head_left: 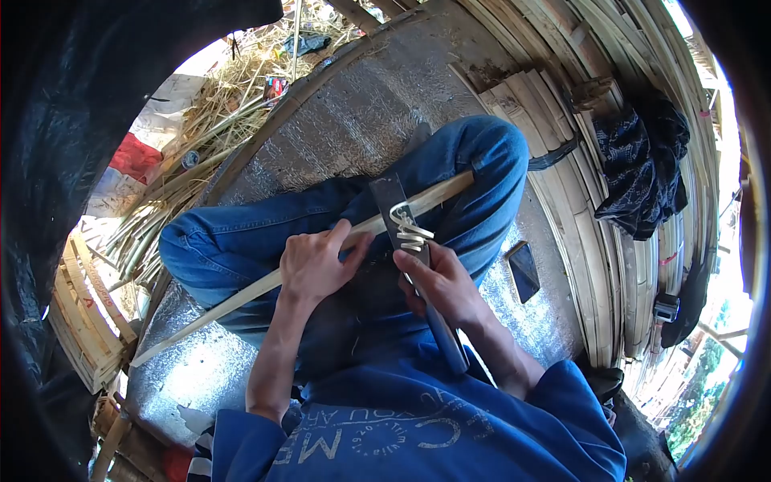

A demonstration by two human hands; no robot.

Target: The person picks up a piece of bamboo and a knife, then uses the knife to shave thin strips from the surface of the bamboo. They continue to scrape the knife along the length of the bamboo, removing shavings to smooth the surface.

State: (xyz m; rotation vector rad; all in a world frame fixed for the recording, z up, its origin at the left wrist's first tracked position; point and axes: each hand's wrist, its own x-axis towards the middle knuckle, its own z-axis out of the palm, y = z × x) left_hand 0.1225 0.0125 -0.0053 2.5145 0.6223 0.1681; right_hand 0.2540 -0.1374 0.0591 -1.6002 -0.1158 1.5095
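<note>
A long pale bamboo strip point(241, 297) lies slantwise across the crossed legs in blue jeans. My left hand point(317, 261) is closed around the strip near its middle, thumb and forefinger toward the blade. My right hand point(438, 281) grips a long dark knife point(389, 197), whose blade lies across the strip and whose long handle point(446, 341) runs back toward the blue shirt. Curled pale shavings point(411, 229) rest on the blade just beyond my right thumb. The blade hides the part of the strip beneath it.
A phone point(524, 271) lies on the shiny floor mat point(337, 120) right of the knee. Bundled bamboo slats point(586, 265) line the right side, with a dark patterned cloth point(638, 169) on them. Straw point(241, 96) and thin sticks lie at the upper left; short boards point(88, 305) stand left.
</note>
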